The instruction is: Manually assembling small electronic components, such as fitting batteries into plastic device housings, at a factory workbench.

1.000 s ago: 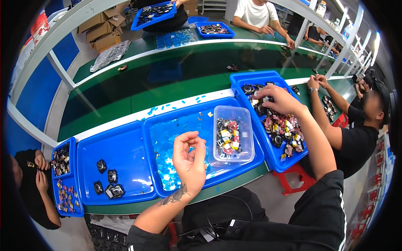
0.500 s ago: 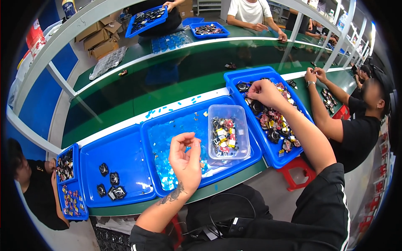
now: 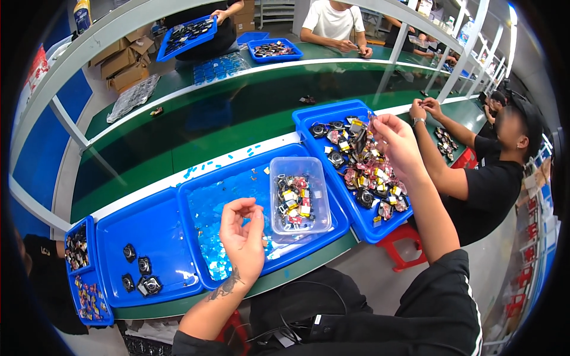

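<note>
My right hand (image 3: 396, 142) is raised over the far right side of a blue tray (image 3: 309, 113) heaped with small electronic parts (image 3: 371, 169). Its thumb and fingers pinch a small, thin dark part (image 3: 371, 116), too small to name. My left hand (image 3: 242, 234) hovers above a wide blue tray (image 3: 193, 237) strewn with bluish film scraps (image 3: 217, 204). Its fingers are loosely curled, a gap shows before the thumb, and nothing is visible in them. Beside it stands a clear plastic box (image 3: 300, 228) holding red boards and yellow-and-silver pieces (image 3: 297, 199).
At left, another blue tray (image 3: 160, 252) holds several round black parts (image 3: 144, 265). A divided blue tray (image 3: 95, 317) adjoins it. The green conveyor belt (image 3: 196, 130) runs behind, under a grey metal frame (image 3: 71, 121). A co-worker (image 3: 496, 172) sits close on my right.
My right hand has lifted out of the heap of parts with a small piece in its fingertips. My left hand keeps its curled pose. The whole view has shifted slightly.
</note>
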The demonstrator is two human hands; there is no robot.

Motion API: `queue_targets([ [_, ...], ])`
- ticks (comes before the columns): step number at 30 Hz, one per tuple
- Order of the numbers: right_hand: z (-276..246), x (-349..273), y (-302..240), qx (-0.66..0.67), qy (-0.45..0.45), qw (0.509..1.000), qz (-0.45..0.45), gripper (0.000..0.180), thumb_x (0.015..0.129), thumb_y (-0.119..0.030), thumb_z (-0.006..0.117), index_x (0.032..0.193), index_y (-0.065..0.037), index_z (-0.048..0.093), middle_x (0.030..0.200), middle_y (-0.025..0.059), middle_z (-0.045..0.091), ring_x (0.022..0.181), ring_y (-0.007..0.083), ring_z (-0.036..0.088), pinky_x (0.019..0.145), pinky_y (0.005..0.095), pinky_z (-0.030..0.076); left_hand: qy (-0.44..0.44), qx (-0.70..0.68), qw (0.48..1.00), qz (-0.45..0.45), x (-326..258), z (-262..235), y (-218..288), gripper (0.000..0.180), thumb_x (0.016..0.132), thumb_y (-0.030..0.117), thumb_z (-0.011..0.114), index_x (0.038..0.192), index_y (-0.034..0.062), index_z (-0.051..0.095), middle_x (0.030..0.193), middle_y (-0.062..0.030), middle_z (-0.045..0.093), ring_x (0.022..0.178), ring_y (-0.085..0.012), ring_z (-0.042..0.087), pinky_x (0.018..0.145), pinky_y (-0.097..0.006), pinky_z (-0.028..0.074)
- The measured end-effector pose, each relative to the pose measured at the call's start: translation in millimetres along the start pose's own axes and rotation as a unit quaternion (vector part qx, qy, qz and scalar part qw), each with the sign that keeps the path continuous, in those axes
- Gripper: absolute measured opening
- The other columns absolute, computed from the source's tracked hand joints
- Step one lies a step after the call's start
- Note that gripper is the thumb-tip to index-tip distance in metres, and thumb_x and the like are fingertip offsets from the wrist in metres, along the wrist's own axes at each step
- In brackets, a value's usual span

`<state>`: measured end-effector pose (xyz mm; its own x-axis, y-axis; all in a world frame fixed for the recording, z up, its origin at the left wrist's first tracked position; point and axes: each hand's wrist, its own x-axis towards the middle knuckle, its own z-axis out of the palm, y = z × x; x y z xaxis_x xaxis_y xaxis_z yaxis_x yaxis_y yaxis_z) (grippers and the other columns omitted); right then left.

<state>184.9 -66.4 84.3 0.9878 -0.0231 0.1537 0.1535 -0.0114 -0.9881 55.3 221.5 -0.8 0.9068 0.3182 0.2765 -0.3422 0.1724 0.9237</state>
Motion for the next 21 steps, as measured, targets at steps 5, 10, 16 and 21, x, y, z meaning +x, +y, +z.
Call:
queue_targets([
  [5, 7.4, -34.8, -14.6, 0.015, -0.033, 0.999, -0.008, 0.012, 0.092, -0.017, 0.063, 0.096, -0.007, 0.058, 0.084, -0.0028, 0.059, 0.076, 0.0037, 0.055, 0.062, 0.0179, 0.044, -0.026, 0.007, 0.999, -0.022, 0.6, 1.3, 3.7, 0.024, 0.09, 0.002, 0.059, 0.113, 0.0016, 0.053, 0.099, -0.0066, 0.058, 0.085, -0.0085, 0.053, 0.059, -0.019, 0.044],
  [10, 17.8, -59.3, -27.9, 0.056, -0.07, 0.996, -0.009, 0.011, 0.092, -0.015, 0.063, 0.095, -0.005, 0.058, 0.081, -0.0011, 0.059, 0.069, 0.0037, 0.054, 0.06, 0.0175, 0.044, -0.117, 0.081, 0.99, 0.003, -1.8, 3.7, 9.6, 0.039, 0.082, 0.001, 0.069, 0.119, 0.0043, 0.054, 0.107, -0.0074, 0.061, 0.094, -0.012, 0.057, 0.071, -0.023, 0.048],
  [16, 44.5, -89.2, -35.2, 0.105, -0.102, 0.989, 0.027, 0.009, 0.091, -0.01, 0.063, 0.095, -0.003, 0.058, 0.079, 0.0008, 0.06, 0.065, 0.0055, 0.055, 0.059, 0.0192, 0.044, -0.241, 0.162, 0.953, 0.084, -2.5, 21.7, 54.2, 0.074, 0.072, 0.013, 0.083, 0.135, 0.0028, 0.045, 0.121, -0.0142, 0.061, 0.107, -0.0212, 0.06, 0.081, -0.032, 0.051],
  [21, 76.4, -102.5, -30.3, 0.113, -0.13, 0.985, 0.015, 0.008, 0.09, -0.008, 0.063, 0.095, -0.003, 0.058, 0.077, 0.0009, 0.061, 0.064, 0.0047, 0.054, 0.059, 0.0192, 0.043, -0.253, -0.029, 0.952, -0.172, 1.6, 43.1, 61.3, 0.072, 0.077, 0.007, 0.078, 0.138, 0.0028, 0.04, 0.122, -0.0167, 0.059, 0.11, -0.0206, 0.059, 0.091, -0.033, 0.05],
])
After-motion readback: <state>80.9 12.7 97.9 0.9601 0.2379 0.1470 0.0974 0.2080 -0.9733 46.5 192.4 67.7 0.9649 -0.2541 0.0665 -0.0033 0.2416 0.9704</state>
